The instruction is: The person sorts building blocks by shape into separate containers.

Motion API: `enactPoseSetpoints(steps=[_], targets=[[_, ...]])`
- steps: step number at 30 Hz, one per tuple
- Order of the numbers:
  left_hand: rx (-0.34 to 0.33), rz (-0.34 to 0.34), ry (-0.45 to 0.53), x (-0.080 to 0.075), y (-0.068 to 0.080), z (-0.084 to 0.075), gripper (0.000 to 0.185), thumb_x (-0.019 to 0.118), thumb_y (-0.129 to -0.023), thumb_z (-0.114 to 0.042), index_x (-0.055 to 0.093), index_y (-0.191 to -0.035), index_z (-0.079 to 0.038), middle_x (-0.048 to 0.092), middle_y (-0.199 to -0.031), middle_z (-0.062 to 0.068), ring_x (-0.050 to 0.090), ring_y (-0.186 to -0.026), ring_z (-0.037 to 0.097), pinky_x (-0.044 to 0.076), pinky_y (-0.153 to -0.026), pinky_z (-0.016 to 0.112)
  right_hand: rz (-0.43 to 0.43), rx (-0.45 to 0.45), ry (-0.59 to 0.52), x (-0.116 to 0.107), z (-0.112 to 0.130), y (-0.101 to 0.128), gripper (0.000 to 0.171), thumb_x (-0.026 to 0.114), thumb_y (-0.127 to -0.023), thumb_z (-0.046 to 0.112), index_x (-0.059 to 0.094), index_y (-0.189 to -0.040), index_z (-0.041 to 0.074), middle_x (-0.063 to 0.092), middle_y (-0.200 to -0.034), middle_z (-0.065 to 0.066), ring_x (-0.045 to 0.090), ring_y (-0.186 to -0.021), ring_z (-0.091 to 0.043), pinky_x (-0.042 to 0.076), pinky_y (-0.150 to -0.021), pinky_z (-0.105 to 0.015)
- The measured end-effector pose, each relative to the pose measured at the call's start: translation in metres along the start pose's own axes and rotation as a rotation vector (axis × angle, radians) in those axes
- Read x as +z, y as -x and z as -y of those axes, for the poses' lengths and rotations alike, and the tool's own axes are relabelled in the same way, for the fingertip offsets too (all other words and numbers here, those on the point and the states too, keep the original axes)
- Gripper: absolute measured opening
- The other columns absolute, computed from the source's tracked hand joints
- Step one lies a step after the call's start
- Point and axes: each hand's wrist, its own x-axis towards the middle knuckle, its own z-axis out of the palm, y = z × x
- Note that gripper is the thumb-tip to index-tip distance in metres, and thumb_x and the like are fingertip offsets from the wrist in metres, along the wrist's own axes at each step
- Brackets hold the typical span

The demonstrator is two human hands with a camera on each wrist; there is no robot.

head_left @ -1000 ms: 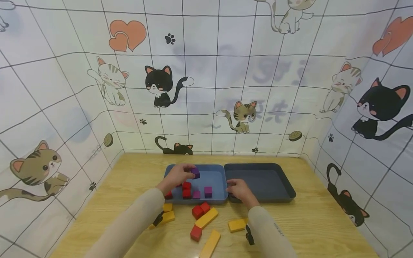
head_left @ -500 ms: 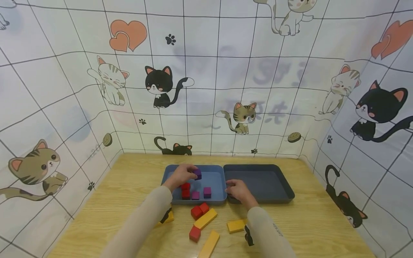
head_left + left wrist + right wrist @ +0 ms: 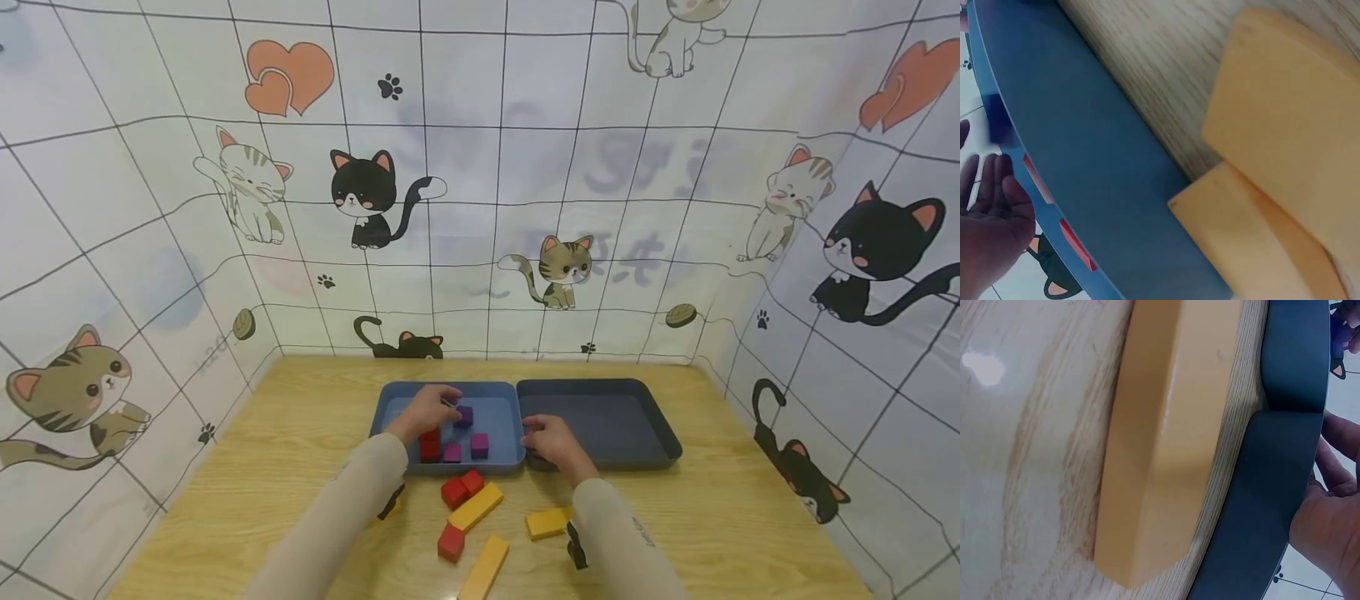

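purple cube point(image 3: 464, 415) under left hand point(image 3: 424, 410), inside blue tray point(image 3: 501, 460) (mid-floor).

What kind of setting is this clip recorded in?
Most likely a small staged tabletop booth, not a lived-in room. A wooden table is closed in on three sides by cat-print sheets, and it holds only two trays and coloured blocks for the hands to handle.
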Motion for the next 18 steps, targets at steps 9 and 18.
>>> enactPoseSetpoints(steps=[9,18], targets=[[0.014,-0.026,-0.005,-0.002,0.004,-0.005,0.04,0.068,-0.088,0.0,0.062,-0.127,0.004,0.061,-0.123,0.024,0.059,-0.109,0.034,0.051,-0.089,0.045,0.009,0.008,0.022,0.0,-0.001,0.0,0.039,0.061,-0.093,0.0,0.058,-0.131,-0.008,0.061,-0.125,-0.024,0.063,-0.108,-0.035,0.052,-0.09,-0.046],[0.02,-0.006,0.034,-0.008,0.011,-0.006,0.039,0.07,-0.088,-0.005,0.064,-0.127,-0.003,0.061,-0.124,0.021,0.059,-0.108,0.03,0.051,-0.089,0.043,0.01,0.016,0.016,-0.001,0.0,-0.001,0.039,0.062,-0.093,0.0,0.058,-0.131,-0.007,0.061,-0.124,-0.024,0.063,-0.108,-0.035,0.052,-0.09,-0.046]])
